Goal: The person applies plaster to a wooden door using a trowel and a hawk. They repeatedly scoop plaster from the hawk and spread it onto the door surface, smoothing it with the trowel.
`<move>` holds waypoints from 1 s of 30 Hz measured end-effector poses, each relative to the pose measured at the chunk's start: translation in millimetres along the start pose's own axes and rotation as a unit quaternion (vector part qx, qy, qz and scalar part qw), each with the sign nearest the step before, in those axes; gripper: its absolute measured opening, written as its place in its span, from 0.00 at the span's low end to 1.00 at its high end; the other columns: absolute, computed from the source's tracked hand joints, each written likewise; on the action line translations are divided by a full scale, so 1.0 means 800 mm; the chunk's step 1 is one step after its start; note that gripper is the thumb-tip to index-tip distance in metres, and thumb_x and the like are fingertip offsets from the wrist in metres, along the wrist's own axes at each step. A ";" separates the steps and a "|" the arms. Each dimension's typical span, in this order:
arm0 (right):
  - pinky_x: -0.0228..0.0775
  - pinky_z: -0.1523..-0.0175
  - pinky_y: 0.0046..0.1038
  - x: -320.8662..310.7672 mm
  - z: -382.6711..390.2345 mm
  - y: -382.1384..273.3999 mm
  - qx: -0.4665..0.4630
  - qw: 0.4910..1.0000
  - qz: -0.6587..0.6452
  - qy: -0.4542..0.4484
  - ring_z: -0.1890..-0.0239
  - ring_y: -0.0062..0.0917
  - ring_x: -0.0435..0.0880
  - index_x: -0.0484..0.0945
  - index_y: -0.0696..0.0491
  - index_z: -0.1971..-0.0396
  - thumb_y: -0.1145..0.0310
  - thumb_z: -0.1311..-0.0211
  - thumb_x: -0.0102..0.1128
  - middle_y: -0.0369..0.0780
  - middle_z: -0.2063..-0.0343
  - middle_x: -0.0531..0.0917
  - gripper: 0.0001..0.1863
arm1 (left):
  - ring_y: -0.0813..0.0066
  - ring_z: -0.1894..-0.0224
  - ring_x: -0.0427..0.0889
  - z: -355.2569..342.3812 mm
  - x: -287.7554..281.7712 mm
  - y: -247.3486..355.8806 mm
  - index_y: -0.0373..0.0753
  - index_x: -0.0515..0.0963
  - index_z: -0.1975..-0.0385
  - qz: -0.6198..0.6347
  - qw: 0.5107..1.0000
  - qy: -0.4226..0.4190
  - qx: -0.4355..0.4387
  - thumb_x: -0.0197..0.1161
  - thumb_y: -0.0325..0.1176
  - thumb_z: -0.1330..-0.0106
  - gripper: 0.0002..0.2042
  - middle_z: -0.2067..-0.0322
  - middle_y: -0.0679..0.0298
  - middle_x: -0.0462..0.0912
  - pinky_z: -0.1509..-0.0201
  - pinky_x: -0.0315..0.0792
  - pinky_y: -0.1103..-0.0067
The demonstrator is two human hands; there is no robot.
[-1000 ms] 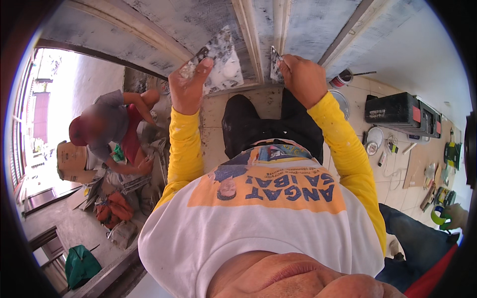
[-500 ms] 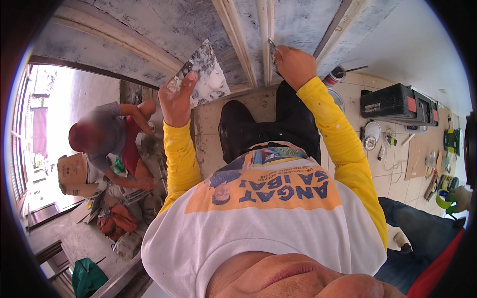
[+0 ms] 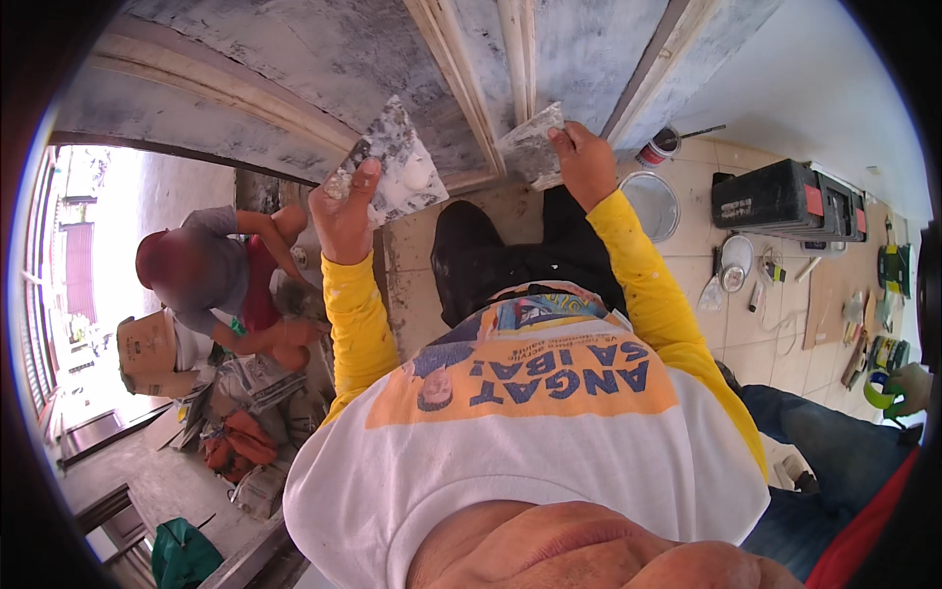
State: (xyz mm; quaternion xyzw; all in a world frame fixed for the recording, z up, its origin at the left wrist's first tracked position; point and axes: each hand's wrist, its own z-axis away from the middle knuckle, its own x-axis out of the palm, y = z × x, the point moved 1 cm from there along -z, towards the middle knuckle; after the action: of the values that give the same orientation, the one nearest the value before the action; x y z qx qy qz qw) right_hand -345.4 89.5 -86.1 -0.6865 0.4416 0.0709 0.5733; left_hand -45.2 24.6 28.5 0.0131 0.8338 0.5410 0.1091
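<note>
1. Panelled surface [image 3: 334, 69]: grey-white and patchy, with pale raised mouldings; it spanned the top of the view.
2. Tiled floor [image 3: 741, 334]: pale, scattered with small tools at the right.
3. Crouching co-worker [image 3: 211, 260]: at the left, in a grey shirt and red cap, hands low beside piled paper.
4. Toolbox [image 3: 770, 201]: black, with red patches, on the tiles at the right.
5. Left grip [image 3: 343, 216]: closed, pinching the left blade with the thumb over its face.
6. Right grip [image 3: 589, 169]: closed, pinching the right blade between the thumb in front and fingers mostly hidden behind.
7. Left blade [image 3: 394, 147]: broad, smeared dark and white, tilted before the panelled surface; little altered in its hold.
8. Right blade [image 3: 533, 149]: flat, greyish, near the foot of the mouldings. Half a second earlier it stood nearly edge-on by a moulding; it had since swung round, showing its broad face. This suggested a break between strokes, though contact with the surface could not be told.
9. Can [image 3: 659, 147]: dark red and pale, with a stick lying across it, beyond the right grip.
10. White dollop [image 3: 419, 177]: on the left blade, apparently unspent filler.
</note>
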 end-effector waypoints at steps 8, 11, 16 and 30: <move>0.69 0.41 0.31 0.111 0.087 0.087 0.385 0.611 -0.677 -0.141 0.50 0.25 0.79 0.73 0.54 0.49 0.62 0.31 0.57 0.37 0.54 0.81 0.16 | 0.51 0.52 0.82 -0.006 -0.062 -0.038 0.30 0.77 0.47 -0.288 0.902 -0.101 0.306 0.64 0.35 0.48 0.26 0.52 0.50 0.83 0.48 0.73 0.66; 0.68 0.36 0.37 0.137 0.102 0.090 0.386 0.531 -0.738 -0.155 0.45 0.28 0.78 0.72 0.53 0.46 0.61 0.34 0.60 0.39 0.49 0.80 0.20 | 0.52 0.51 0.82 0.002 -0.068 -0.046 0.30 0.77 0.47 -0.145 0.974 -0.104 0.140 0.64 0.41 0.47 0.28 0.52 0.51 0.83 0.45 0.71 0.66; 0.66 0.35 0.41 0.147 0.090 0.065 0.359 0.431 -0.814 -0.151 0.42 0.32 0.76 0.67 0.54 0.42 0.64 0.29 0.51 0.41 0.45 0.77 0.19 | 0.54 0.52 0.81 0.008 -0.066 -0.048 0.30 0.77 0.48 -0.116 0.990 -0.075 -0.003 0.64 0.48 0.47 0.31 0.51 0.52 0.82 0.44 0.68 0.68; 0.66 0.39 0.51 0.144 0.026 0.030 0.319 0.329 -0.883 -0.101 0.45 0.38 0.77 0.67 0.52 0.42 0.63 0.24 0.40 0.43 0.46 0.77 0.17 | 0.70 0.64 0.79 0.001 -0.020 -0.025 0.28 0.77 0.59 -0.051 0.996 -0.074 -0.021 0.66 0.38 0.43 0.19 0.66 0.59 0.82 0.57 0.72 0.75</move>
State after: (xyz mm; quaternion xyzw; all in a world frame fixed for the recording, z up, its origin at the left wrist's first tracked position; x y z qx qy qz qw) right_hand -284.2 47.4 -179.9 -0.4262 -0.4959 -0.5544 0.5148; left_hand -27.7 14.6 12.7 0.0079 0.8116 0.5496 0.1978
